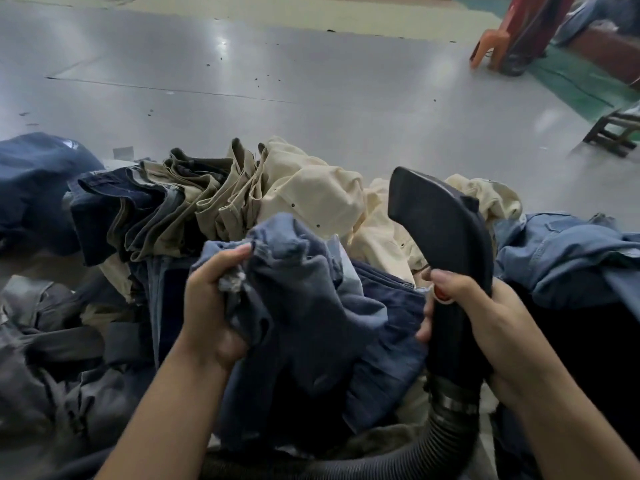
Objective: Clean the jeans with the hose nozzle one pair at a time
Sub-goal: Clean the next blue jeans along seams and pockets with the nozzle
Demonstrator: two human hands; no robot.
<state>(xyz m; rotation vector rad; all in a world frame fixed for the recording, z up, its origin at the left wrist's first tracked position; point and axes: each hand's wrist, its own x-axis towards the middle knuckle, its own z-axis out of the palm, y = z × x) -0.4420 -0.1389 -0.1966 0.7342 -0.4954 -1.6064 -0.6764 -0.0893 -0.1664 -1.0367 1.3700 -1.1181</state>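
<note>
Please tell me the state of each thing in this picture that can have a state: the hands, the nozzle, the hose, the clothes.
Left hand: grips the bunched blue jeans.
Right hand: holds the hose nozzle.
Hose nozzle: raised, wide head tilted up, touching no garment.
Corrugated hose: attached to the nozzle, curving down and left.
Blue jeans: crumpled, lifted above the heap.
Folded trousers: stacked in a leaning row.
Cream garments: loose heap.

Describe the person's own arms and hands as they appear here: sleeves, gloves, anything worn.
Both forearms are bare up to the bottom edge of the picture; no sleeves show. The left hand and right hand wear no gloves. No rings, watch or bracelet are visible on the fingers or wrists.
</note>
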